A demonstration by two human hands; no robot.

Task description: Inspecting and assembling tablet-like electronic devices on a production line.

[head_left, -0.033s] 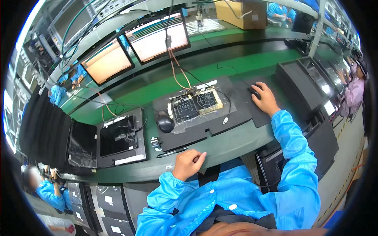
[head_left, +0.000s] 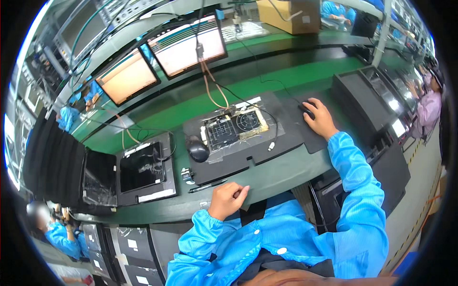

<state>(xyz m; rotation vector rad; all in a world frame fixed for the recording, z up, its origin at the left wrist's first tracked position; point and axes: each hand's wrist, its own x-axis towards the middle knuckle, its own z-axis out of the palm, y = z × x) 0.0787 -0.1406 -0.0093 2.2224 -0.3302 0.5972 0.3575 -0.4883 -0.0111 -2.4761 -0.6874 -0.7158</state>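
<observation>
My right hand (head_left: 320,120) rests over a black computer mouse (head_left: 306,111) on a dark mat (head_left: 316,143), its fingers curled around it. At the bench's front edge, my left hand (head_left: 226,200) is a loose fist with the thumb laid alongside; nothing shows in it. Just beyond that fist lies a dark pen (head_left: 207,186), with a small metal-and-black gadget (head_left: 187,175) to its left. A second black mouse (head_left: 197,150) sits beside a taped board (head_left: 220,133) with two black grilles. Across the board runs a black cable ending in a white plug (head_left: 271,146).
Two lit monitors (head_left: 188,45) stand behind, with cables hanging before them. Left are a dark tablet-like panel (head_left: 142,165) and ribbed black foam (head_left: 52,157). Black trays (head_left: 365,102) stand at right. A cardboard box (head_left: 286,16) is at the back. Co-workers sit at both sides.
</observation>
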